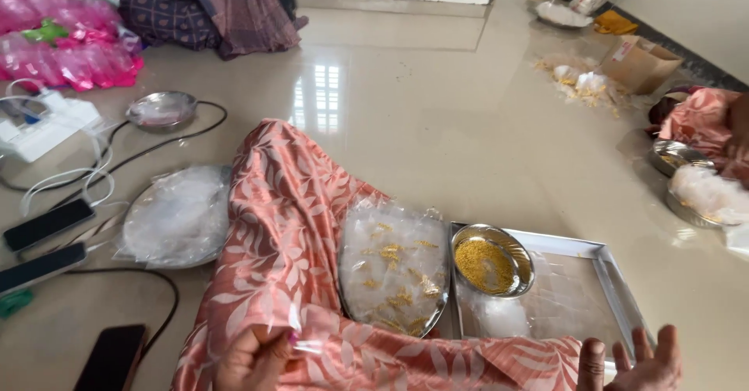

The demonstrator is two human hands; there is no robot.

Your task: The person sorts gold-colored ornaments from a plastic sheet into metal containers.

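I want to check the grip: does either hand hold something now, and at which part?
The left hand pinches a small clear plastic pouch at its edge, between thumb and fingers. The right hand is open and holds nothing.

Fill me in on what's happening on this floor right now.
A person sits on the floor. Their left hand pinches a small clear plastic pouch against the knee; the right hand is open, empty, beside a metal tray. A steel bowl of yellow grains rests on the tray, next to a plate of filled pouches.
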